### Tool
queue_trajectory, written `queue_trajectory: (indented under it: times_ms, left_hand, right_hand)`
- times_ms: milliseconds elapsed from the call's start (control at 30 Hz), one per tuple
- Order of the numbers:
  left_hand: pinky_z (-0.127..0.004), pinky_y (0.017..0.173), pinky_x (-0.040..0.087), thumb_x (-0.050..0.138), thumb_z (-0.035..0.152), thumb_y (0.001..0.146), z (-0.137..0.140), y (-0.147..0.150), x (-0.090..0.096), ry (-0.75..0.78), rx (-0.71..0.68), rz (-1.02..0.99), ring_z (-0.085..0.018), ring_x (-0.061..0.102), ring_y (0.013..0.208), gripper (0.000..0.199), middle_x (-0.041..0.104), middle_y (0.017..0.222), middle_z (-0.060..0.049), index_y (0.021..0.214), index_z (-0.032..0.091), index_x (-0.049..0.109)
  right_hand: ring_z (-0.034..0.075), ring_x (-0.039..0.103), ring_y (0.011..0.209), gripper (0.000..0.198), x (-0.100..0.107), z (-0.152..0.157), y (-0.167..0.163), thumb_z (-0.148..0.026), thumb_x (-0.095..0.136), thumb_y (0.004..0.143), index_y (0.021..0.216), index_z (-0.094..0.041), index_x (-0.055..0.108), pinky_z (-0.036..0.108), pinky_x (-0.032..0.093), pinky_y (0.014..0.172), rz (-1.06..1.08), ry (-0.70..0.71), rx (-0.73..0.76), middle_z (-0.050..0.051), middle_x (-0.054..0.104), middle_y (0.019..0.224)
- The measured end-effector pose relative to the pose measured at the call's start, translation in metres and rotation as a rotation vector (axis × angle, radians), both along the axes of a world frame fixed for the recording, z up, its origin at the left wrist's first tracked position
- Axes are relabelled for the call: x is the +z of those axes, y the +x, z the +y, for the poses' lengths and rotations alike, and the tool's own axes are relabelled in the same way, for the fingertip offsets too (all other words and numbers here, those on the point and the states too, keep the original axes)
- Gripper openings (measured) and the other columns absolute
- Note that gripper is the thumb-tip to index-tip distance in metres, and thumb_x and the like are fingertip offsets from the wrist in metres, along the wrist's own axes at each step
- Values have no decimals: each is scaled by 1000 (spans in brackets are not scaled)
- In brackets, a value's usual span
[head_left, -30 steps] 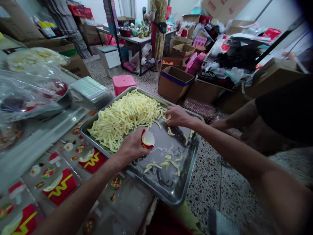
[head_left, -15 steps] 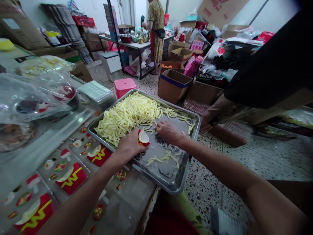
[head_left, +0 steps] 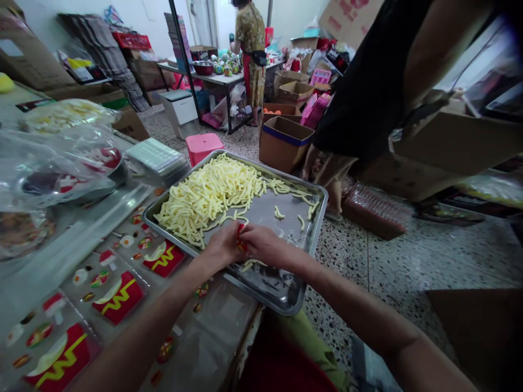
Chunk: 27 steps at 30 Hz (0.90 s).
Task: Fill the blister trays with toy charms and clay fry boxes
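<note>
My left hand (head_left: pixel 223 245) is closed around a small red fries pouch (head_left: pixel 241 239) over the near part of a metal tray (head_left: pixel 305 261). Fingers of my right hand (head_left: pixel 267 247) are pinched together at the pouch's opening; what they hold is hidden. Most of the pouch is covered by both hands. A heap of pale yellow fry-shaped sticks (head_left: pixel 208 193) fills the tray's left and far side, with a few strays scattered elsewhere on it. Left of the tray, flat red pouches with a yellow zigzag (head_left: pixel 119 298) lie among small food-shaped pieces on clear plastic.
Clear plastic bags (head_left: pixel 53 163) and a stack of clear plastic cases (head_left: pixel 157 160) stand on the table at left. A pink stool (head_left: pixel 204 147) is behind the tray. Cardboard boxes (head_left: pixel 284 144) crowd the floor. A person in black (head_left: pixel 359 92) is close at right, another (head_left: pixel 254 54) at the back table.
My right hand has come from the tray's middle to the pouch in my left hand. The person in black has moved left, and a large cardboard box now shows at right.
</note>
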<state>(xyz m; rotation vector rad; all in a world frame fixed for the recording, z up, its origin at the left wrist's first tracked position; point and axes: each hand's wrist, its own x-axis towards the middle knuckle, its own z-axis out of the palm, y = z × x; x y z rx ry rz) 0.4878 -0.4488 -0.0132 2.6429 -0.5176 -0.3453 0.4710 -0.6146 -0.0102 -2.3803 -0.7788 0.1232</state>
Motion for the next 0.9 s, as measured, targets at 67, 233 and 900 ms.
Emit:
queue_trajectory:
  times_ms: [67,233,900]
  left_hand:
    - [-31,67,45,73,32,64,3,0,-6,-108,-9,-1,-24,67,82,41,67,89,-2,97,24,50]
    - [-33,71,49,71,29,66,7,-1,-15,-332,-75,12,-23,65,82,37,67,92,-2,97,23,52]
    - [-30,72,52,81,39,64,71,-37,38,-386,299,9,-20,67,82,62,68,94,1,115,23,52]
  right_hand:
    - [18,67,87,20,0,2,-5,-9,57,84,88,-19,74,25,45,77,54,105,-130,5,76,98]
    - [19,63,73,20,2,19,-16,-13,59,82,99,-20,65,28,41,65,62,121,-411,3,72,84]
    - [18,67,90,38,-11,-22,68,-11,61,77,111,-18,77,26,45,79,-232,-155,-170,7,77,100]
